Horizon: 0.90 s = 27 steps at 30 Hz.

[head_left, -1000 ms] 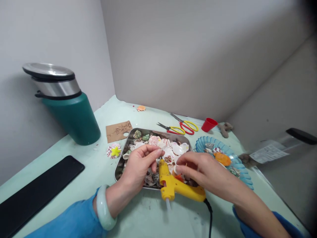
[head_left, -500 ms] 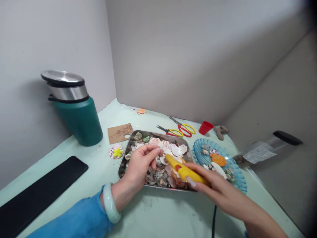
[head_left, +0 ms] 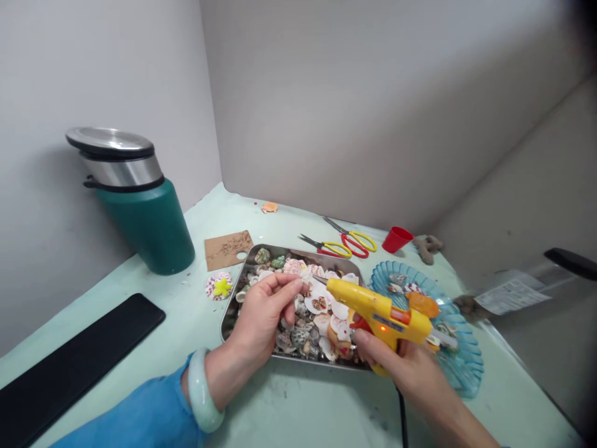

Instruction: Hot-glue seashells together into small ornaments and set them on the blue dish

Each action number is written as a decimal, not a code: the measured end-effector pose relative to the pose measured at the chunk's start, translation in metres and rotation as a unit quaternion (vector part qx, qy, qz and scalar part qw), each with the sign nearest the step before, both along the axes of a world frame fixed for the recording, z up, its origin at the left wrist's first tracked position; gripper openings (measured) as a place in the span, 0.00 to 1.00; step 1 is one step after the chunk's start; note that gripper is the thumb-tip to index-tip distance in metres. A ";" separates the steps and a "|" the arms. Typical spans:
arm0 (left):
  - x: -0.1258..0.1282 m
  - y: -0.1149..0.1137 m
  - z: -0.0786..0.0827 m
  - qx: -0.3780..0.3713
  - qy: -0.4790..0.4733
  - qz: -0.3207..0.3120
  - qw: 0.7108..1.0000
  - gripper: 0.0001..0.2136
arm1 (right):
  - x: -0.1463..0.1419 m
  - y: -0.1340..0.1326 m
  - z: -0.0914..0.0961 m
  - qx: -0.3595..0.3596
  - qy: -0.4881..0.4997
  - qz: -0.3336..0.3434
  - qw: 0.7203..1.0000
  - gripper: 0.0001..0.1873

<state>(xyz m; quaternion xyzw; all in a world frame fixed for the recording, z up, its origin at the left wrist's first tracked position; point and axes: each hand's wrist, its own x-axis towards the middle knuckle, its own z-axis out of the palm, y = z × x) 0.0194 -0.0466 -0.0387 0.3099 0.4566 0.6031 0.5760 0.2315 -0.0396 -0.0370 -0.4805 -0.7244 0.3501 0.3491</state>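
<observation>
"Glue gun (head_left: 373, 302) first: where is it?"

"Above the right part of the shell tray (head_left: 317, 361), in the right hand (head_left: 410, 367), whose fingers are closed round its grip."

"And the left hand (head_left: 263, 311)?"

"On the gun's left, over the tray. Thumb and forefinger are pressed together at the tips, pinching what looks like a small piece (head_left: 306, 288), too tiny to identify."

"So which way is the gun from that pinch?"

"To its right. The nozzle (head_left: 321, 280) ends just beside the left fingertips, and a little of the tray shows between, so they look apart. I can't judge the difference in height from one view."

"Nearer hand?"

"The right, plainly, since it has the grip. The left is near only to the nozzle end."

"Which way does it point?"

"Left and slightly far, towards the pinch. The barrel's long axis slants from far left to near right, where a pale glue stick (head_left: 443, 338) juts from the back, in front of the blue plate (head_left: 466, 376). The grip drops to the near side."
</observation>
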 end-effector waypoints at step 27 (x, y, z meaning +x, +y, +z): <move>-0.002 -0.002 -0.002 0.004 -0.082 -0.066 0.994 0.08 | -0.011 -0.009 -0.009 0.120 -0.033 0.033 0.992 0.10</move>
